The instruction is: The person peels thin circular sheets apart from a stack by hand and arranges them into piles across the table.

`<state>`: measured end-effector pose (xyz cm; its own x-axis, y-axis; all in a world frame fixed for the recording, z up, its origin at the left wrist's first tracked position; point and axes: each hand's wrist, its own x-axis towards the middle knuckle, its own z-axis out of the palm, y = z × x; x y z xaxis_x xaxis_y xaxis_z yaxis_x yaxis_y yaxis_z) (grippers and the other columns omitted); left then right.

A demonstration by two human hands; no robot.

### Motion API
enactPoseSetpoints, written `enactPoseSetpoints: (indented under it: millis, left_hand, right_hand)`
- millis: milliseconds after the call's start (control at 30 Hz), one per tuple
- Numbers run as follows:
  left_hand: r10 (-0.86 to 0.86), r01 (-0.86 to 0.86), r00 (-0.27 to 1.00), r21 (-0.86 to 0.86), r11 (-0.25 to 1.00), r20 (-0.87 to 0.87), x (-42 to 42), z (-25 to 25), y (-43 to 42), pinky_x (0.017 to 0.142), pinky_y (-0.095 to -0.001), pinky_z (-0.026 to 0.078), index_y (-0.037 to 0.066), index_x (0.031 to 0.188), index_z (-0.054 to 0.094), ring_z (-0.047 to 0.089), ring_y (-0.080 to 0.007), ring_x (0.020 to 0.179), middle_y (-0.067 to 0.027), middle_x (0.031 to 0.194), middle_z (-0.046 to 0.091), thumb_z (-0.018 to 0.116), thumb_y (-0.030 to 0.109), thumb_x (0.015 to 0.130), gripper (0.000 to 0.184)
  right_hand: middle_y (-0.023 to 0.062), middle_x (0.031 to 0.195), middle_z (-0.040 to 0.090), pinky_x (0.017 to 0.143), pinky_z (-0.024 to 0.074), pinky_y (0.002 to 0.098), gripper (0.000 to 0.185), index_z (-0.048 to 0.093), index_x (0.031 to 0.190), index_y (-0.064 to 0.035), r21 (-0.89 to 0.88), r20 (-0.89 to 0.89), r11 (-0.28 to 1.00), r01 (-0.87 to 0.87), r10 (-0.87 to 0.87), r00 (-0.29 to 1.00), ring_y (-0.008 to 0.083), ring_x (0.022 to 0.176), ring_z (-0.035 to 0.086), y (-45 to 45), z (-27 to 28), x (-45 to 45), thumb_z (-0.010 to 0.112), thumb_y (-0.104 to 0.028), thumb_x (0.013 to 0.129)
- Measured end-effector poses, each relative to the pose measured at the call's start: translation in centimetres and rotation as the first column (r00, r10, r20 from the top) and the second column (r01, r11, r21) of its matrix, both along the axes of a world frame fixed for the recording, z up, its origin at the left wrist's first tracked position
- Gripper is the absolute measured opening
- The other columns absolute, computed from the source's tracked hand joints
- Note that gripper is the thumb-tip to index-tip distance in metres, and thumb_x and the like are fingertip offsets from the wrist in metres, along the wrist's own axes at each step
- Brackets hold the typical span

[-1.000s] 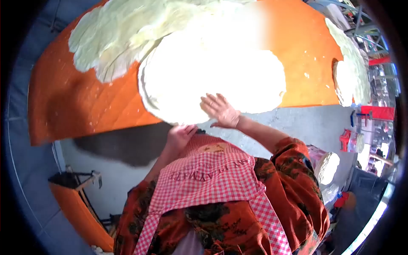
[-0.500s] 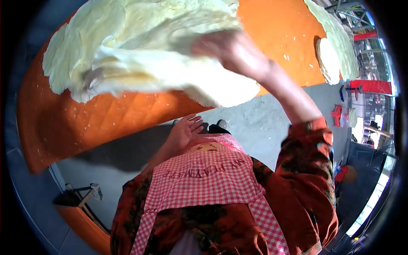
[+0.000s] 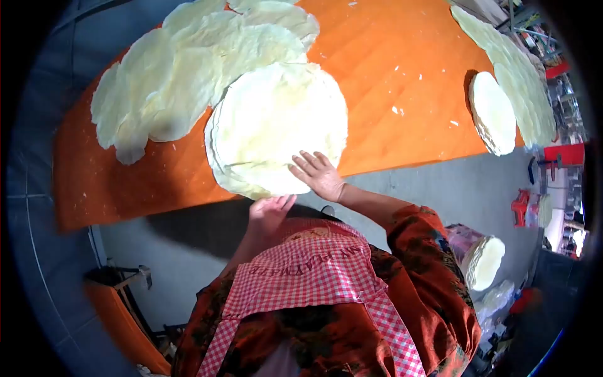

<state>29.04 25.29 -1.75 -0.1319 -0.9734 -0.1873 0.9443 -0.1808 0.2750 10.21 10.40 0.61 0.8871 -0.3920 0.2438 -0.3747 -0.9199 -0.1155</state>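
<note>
A stack of thin, round, pale flatbread sheets [image 3: 279,119] lies at the near edge of the orange-covered table, its top sheet brightly lit. My right hand [image 3: 321,177] rests flat on the stack's near right part, fingers spread. Just below the near rim is my left hand [image 3: 270,212], its fingers stretched toward the edge; whether they touch it is hard to tell. Beyond the stack on the left, many overlapping sheets [image 3: 169,81] are spread across the table.
The orange table cover [image 3: 402,50] carries small white crumbs. At its right end stand a smaller stack [image 3: 493,113] and a row of overlapping sheets [image 3: 518,81]. Another stack [image 3: 487,262] is lower right, near a red stool [image 3: 521,207]. An orange-covered surface [image 3: 119,320] is lower left.
The sheet that was blurred in motion under my right hand now lies flat on the round stack. My right hand has come down and nearer to me, close to my left hand.
</note>
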Motion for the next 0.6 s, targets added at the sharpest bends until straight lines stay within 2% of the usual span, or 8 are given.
enactPoseSetpoints:
  millis: [67,167,200,333,400,467,500,600]
  left_hand:
    - [0.099,-0.088,0.993,0.183,0.979,-0.056,-0.8,3.0,-1.1,0.117,-0.0504,0.017,0.003,0.124,0.051,0.034,-0.0303,0.135,-0.0145,0.138,0.047,0.051,0.015,0.081,0.045]
    - [0.104,-0.105,0.994,0.016,0.994,0.037,-1.7,5.4,-1.9,0.117,-0.0497,0.015,0.003,0.127,0.049,0.024,-0.0315,0.141,-0.0167,0.147,0.036,0.05,0.017,0.082,0.046]
    - [0.119,-0.119,0.991,-0.01,0.993,0.055,-1.9,5.7,-2.3,0.117,-0.0495,0.014,0.005,0.131,0.047,0.02,-0.0323,0.143,-0.0182,0.15,0.03,0.049,0.018,0.083,0.05]
    - [0.031,-0.035,0.998,0.093,0.995,0.05,-1.8,3.0,-3.9,0.115,-0.0488,0.021,0.006,0.137,0.041,0.023,-0.0324,0.142,-0.0185,0.15,0.03,0.04,0.027,0.095,0.047]
    - [0.006,-0.016,0.998,0.162,0.987,0.064,-3.5,3.3,-7.0,0.115,-0.049,0.022,0.005,0.138,0.038,0.026,-0.0346,0.14,-0.0204,0.148,0.032,0.038,0.038,0.097,0.052]
    - [-0.016,0.007,0.997,0.127,0.992,0.072,-5.1,4.9,-12.1,0.114,-0.0491,0.024,0.005,0.141,0.033,0.03,-0.0367,0.137,-0.022,0.147,0.033,0.031,0.052,0.099,0.063]
    - [-0.015,0.014,1.0,0.097,0.995,0.004,-5.6,5.5,-15.3,0.114,-0.0498,0.024,0.005,0.143,0.029,0.03,-0.0379,0.137,-0.0228,0.148,0.031,0.031,0.053,0.098,0.065]
    - [0.013,-0.015,0.969,-0.009,1.0,-0.245,-7.7,10.3,-23.8,0.113,-0.0522,0.026,0.004,0.144,0.024,0.028,-0.0416,0.136,-0.0258,0.149,0.025,0.033,0.061,0.094,0.076]
  right_hand:
    - [0.011,0.129,0.055,0.093,0.046,0.0429,0.049,0.054,0.126,-0.009,-0.035,0.144,0.999,-0.022,0.027,0.989,0.0297,0.118,0.054,-0.6,0.1,0.0,0.056,-0.013,0.078]
    - [0.0111,0.115,0.063,0.079,0.0526,0.0381,0.04,0.062,0.114,-0.0076,0.305,0.227,0.945,-0.121,0.051,0.972,0.0286,0.103,0.062,-3.9,1.8,1.0,0.061,-0.013,0.074]
    - [0.0126,0.096,0.068,0.068,0.0539,0.0383,0.035,0.067,0.106,-0.0108,0.273,0.306,0.954,-0.121,0.033,0.951,0.0296,0.085,0.066,-4.8,3.1,1.5,0.066,-0.014,0.071]
    - [0.0195,0.081,0.066,0.068,0.0512,0.0444,0.027,0.069,0.101,-0.0128,0.546,0.155,0.837,0.016,-0.12,0.981,0.035,0.075,0.065,-15.1,12.1,3.7,0.064,-0.017,0.075]
    - [0.0186,0.085,0.068,0.068,0.052,0.041,0.025,0.069,0.096,-0.0074,0.511,-0.037,0.824,0.243,-0.261,0.965,0.029,0.077,0.066,-21.2,21.4,3.3,0.063,-0.019,0.075]
    - [0.0158,0.086,0.07,0.068,0.0529,0.0377,0.024,0.067,0.095,-0.0034,0.376,0.224,0.924,0.073,-0.167,0.96,0.0245,0.078,0.067,-29.2,25.7,3.3,0.066,-0.015,0.074]
    - [0.0161,0.081,0.068,0.066,0.0527,0.0411,0.026,0.069,0.092,-0.0071,0.259,0.318,0.966,0.017,-0.102,0.942,0.0304,0.074,0.067,-31.7,29.5,2.2,0.068,-0.025,0.074]
    - [0.0144,0.084,0.069,0.066,0.0521,0.0394,0.023,0.069,0.098,-0.0073,-0.179,0.374,0.983,0.044,0.026,0.927,0.0303,0.074,0.067,-31.9,38.8,-1.8,0.068,-0.017,0.077]
